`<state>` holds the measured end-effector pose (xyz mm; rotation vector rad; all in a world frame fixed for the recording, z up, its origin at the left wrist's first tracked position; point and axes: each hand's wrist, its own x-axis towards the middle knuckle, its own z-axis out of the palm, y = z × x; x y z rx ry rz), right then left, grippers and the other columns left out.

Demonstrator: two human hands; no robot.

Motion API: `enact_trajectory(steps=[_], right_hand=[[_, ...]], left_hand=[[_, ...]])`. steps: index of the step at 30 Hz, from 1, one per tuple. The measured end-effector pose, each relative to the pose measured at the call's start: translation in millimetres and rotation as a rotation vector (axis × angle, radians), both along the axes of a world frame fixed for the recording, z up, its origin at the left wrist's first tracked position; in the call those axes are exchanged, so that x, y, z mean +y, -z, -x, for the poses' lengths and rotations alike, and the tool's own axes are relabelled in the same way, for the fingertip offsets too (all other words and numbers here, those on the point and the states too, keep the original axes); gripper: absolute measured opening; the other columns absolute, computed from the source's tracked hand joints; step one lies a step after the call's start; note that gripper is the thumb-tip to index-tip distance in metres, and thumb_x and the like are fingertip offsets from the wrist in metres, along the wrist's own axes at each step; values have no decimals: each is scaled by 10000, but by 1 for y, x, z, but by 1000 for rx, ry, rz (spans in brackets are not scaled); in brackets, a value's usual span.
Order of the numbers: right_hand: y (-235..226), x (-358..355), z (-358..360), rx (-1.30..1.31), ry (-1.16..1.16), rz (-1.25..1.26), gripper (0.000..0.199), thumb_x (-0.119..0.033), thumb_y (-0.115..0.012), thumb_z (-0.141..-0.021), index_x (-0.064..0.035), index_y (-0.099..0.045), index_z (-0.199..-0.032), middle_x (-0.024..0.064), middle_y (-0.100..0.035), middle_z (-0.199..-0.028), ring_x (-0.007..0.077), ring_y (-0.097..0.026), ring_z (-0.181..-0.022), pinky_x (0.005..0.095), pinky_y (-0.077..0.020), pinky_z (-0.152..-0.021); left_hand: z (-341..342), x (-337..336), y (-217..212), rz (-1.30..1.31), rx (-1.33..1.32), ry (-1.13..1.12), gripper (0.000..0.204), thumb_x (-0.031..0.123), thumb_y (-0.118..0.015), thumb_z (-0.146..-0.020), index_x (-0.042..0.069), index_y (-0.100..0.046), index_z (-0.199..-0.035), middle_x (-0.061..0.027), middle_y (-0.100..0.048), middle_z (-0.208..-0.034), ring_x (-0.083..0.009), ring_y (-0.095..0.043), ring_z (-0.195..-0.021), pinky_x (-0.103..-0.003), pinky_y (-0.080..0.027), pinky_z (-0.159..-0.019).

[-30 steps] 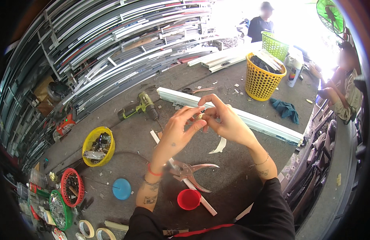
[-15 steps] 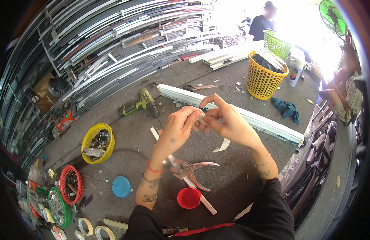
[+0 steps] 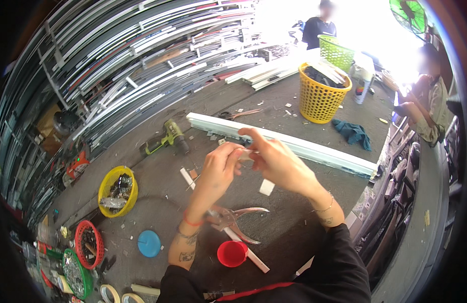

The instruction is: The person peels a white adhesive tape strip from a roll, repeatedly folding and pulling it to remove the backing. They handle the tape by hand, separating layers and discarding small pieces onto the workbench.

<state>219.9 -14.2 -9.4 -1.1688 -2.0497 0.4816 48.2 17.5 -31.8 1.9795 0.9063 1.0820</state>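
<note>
Over the middle of the workbench, both my hands meet with bent fingers around a small pale piece of what looks like tape [image 3: 247, 154]. My left hand [image 3: 221, 164] pinches it between thumb and fingers. From the other side my right hand [image 3: 280, 162] grips it too, index finger raised and arched. A cream-coloured strip end [image 3: 267, 187] shows just below my right hand; whether it joins the held piece I cannot tell. Behind the hands lies a long white profile bar [image 3: 314, 151]. Metal hand shears [image 3: 226, 220] lie by my left forearm, across a narrow white strip [image 3: 256, 261].
A red cup [image 3: 232, 254] and blue disc [image 3: 149, 244] sit nearer me. Leftward are a green drill [image 3: 168, 137], yellow basket [image 3: 134, 194], red basket [image 3: 99, 252] and tape rolls [image 3: 110, 293]. A tall yellow basket [image 3: 319, 103], teal cloth [image 3: 352, 134] and scissors [image 3: 238, 114] are farther off. Two people are beyond.
The view has shifted slightly, moving the bench things left. My hands stay together on the pale piece; the cream strip below now looks shorter and flatter.
</note>
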Motion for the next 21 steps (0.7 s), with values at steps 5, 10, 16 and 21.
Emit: enact_trajectory(steps=[5, 10, 16, 21], right_hand=[[3, 3, -1, 156, -57, -116, 404, 91, -538, -802, -5, -464, -1187, 201, -600, -1028, 286, -656, -747, 369, -514, -697], [2, 3, -3, 18, 32, -229, 254, 27, -565, -825, 16, -521, -1075, 181, -616, -1019, 377, -631, -825, 399, -499, -746], [-14, 1, -21, 89, 44, -54, 201, 31, -521, -860, 12, -585, -1050, 167, -650, -868, 260, -686, -768, 359, -516, -703], [-18, 0, -17, 173, 64, -111, 193, 56, -524, -851, 23, -626, -1012, 135, -672, -802, 194, -667, -710, 313, -516, -685]], left_hand=[[2, -8, -4, -51, 11, -47, 198, 96, -473, -977, -37, -614, -1014, -81, -610, -819, -106, -597, -649, -248, -514, -563], [0, -15, -10, -166, 12, -111, 208, 118, -463, -987, -30, -608, -970, -77, -602, -838, -110, -593, -651, -249, -514, -564], [16, -19, -25, -241, -2, -219, 225, 143, -465, -994, -25, -611, -963, -65, -609, -839, -97, -590, -669, -238, -508, -585], [24, -13, -25, -162, -101, -214, 231, 150, -459, -1000, -21, -613, -990, -58, -609, -839, -90, -590, -665, -229, -502, -582]])
